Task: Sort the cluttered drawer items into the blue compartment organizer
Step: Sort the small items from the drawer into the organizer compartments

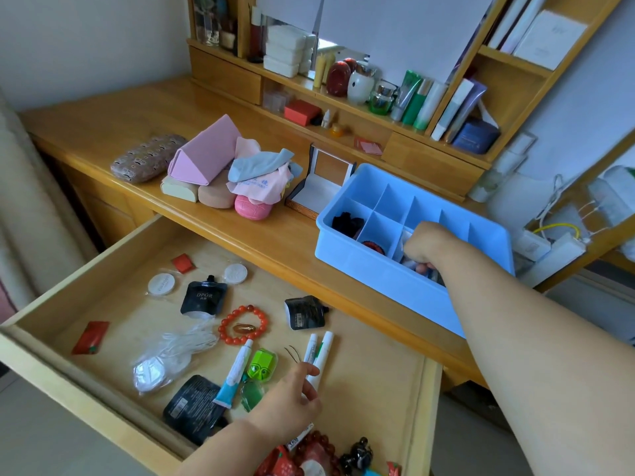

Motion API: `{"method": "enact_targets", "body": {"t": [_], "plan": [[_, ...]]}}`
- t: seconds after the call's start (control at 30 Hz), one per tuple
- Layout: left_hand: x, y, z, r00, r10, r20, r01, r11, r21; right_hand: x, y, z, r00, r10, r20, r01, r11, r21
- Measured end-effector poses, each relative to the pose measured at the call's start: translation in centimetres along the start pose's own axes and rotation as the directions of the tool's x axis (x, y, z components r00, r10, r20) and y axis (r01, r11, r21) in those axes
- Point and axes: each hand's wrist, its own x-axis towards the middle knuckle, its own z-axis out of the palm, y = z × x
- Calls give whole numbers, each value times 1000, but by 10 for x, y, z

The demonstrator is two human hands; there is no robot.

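The open wooden drawer (pixel 378 400) is pulled out below the desk (pixel 103 132), and the blue organizer (pixel 378 280) sits on the desk edge just above the drawer's right end. The right hand (pixel 424 243) reaches down into one of the organizer's front compartments, fingers curled downward among small items there; whether it grips any of them I cannot tell, since the fingertips are hidden behind the wall and the hand itself. A dark fabric item (pixel 347 223) lies in the front-left compartment, and a red round item (pixel 374 247) shows in the one beside it.

The left hand (pixel 288 403) is over the drawer's near side, its fingertips pinching the lower ends of two white tubes (pixel 319 355) that lie side by side, pointing away from the person. Just left of them lie a thin bent hairpin (pixel 293 353), a green keychain (pixel 263 367) and a white-and-blue tube (pixel 235 374). Farther back in the drawer sit an orange bead bracelet (pixel 244 324) with a small brown clip (pixel 244 328) inside its ring, two black pouches (pixel 202 297), two white round discs (pixel 235 273), red sachets (pixel 91 336), clear plastic packets (pixel 165 365) and a black packet (pixel 192 407) at the near edge. A dark red bead bracelet (pixel 319 441) lies at the bottom

On the desk behind are a patterned case (pixel 147 158), a pink folded case (pixel 206 151) and a heap of cloths (pixel 261 170)
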Motion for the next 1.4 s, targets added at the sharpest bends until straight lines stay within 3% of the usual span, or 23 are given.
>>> {"method": "enact_targets", "body": {"t": [0.17, 0.3, 0.4, 0.5, 0.6, 0.67, 0.73, 0.8, 0.87, 0.93, 1.0, 1.1, 1.2, 1.3, 1.4], "plan": [[1, -1, -1, 1000, 5, 4, -5, 1000, 21, 4, 9, -9, 998, 50, 41, -53, 996, 77], [0, 0, 1, 1000, 7, 12, -7, 1000, 29, 3, 5, -9, 994, -1, 113, -3, 999, 33], [0, 1, 0, 1000, 0, 16, -1, 1000, 20, -6, -5, -3, 989, -49, 143, 77, 977, -198], [-2, 2, -1, 1000, 11, 24, -12, 999, 43, -12, -8, 5, 992, -128, 15, 120, 876, -467], [-5, 4, -1, 999, 30, 26, -31, 998, 53, -12, 3, -2, 986, -152, -67, 123, 940, -317], [-9, 7, -2, 998, 61, 5, -62, 996, 71, -14, 16, -10, 965, -209, -156, 189, 973, -134], [-13, 18, -5, 985, 142, -100, -131, 985, 110, -23, 34, -12, 905, -291, -309, 313, 949, 22], [-17, 40, -13, 910, 316, -269, -285, 947, 147, -34, 50, -6, 828, -402, -392, 475, 873, 108], [-15, 78, -25, 760, 538, -365, -494, 843, 215, -37, 61, 2, 779, -503, -374, 568, 819, 80], [-5, 120, -38, 626, 685, -372, -606, 728, 321, -32, 67, 10, 774, -563, -291, 598, 800, 44], [13, 156, -48, 552, 764, -333, -616, 643, 455, -24, 70, 15, 779, -591, -211, 614, 787, 63], [43, 190, -57, 568, 796, -210, -577, 567, 588, -9, 78, 17, 723, -628, -287, 667, 743, 52], [69, 202, -60, 621, 778, -91, -576, 533, 620, 10, 89, 3, 657, -634, -408, 666, 742, -80], [82, 199, -57, 670, 742, -31, -525, 503, 686, 22, 89, -8, 620, -704, -346, 694, 698, -175], [83, 199, -53, 668, 744, 27, -500, 422, 756, 28, 77, -7, 596, -746, -296, 699, 664, -265]]}}
